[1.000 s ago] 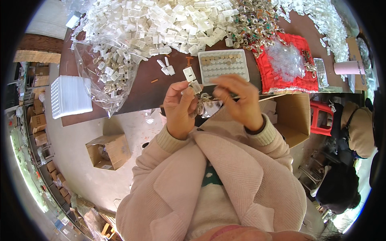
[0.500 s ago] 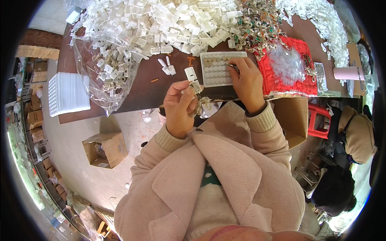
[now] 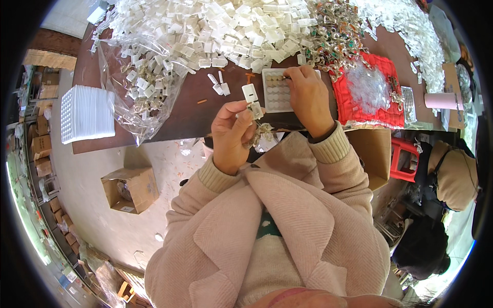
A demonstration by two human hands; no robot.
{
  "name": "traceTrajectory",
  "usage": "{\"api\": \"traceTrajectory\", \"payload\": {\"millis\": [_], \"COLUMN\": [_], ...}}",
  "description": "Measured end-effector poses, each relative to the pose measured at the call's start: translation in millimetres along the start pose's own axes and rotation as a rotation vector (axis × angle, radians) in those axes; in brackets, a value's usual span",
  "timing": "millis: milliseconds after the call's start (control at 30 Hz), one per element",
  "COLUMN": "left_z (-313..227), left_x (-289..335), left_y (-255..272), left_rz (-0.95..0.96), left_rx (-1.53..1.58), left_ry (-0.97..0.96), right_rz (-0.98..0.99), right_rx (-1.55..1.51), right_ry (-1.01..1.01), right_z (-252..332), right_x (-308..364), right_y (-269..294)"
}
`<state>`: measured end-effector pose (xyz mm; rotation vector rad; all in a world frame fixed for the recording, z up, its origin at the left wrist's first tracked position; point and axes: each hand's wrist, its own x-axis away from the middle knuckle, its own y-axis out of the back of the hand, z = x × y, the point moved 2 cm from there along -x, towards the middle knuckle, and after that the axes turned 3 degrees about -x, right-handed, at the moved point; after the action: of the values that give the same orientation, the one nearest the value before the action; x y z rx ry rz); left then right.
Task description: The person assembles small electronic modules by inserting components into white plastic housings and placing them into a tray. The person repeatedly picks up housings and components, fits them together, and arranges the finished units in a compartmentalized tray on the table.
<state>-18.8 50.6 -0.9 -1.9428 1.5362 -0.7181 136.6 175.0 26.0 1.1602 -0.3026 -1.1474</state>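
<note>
My left hand [image 3: 232,129] is raised over the table's near edge, gripping a small white plastic piece [image 3: 254,110] with a bunch of small metal parts hanging below it. Another white piece [image 3: 250,93] lies just beyond it on the brown table [image 3: 185,115]. My right hand [image 3: 306,95] reaches forward onto a white tray with round cells [image 3: 275,92], fingertips pinched at its far edge; whether they hold a bead is too small to tell.
A large heap of white plastic pieces [image 3: 231,25] covers the far table, partly in a clear bag [image 3: 141,87]. A red basket [image 3: 367,95] sits right, a stack of white trays [image 3: 84,113] left. Cardboard boxes [image 3: 128,187] stand below. Another person [image 3: 452,174] is at right.
My right hand moved away from my left hand and forward onto the celled tray. My left hand stayed in place holding the white piece.
</note>
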Motion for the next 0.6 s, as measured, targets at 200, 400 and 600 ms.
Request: {"api": "traceTrajectory", "payload": {"millis": [200,400,600], "left_z": [0.7,-0.9,-2.2], "left_x": [-2.3,-1.3,1.2], "left_y": [-9.0,-14.7,-17.1], "left_rz": [-0.106,-0.07,-0.076], "left_rx": [0.065,-0.051,-0.019], "left_ry": [0.045,-0.051,-0.018], "right_rz": [-0.122,-0.06,-0.094], "right_rx": [-0.462,-0.47,-0.48], "right_ry": [0.14,0.211,0.154], "right_z": [37.2,65.5,69.6], "right_x": [13.3,25.6,25.8], "right_y": [30.8,43.1,43.9]}}
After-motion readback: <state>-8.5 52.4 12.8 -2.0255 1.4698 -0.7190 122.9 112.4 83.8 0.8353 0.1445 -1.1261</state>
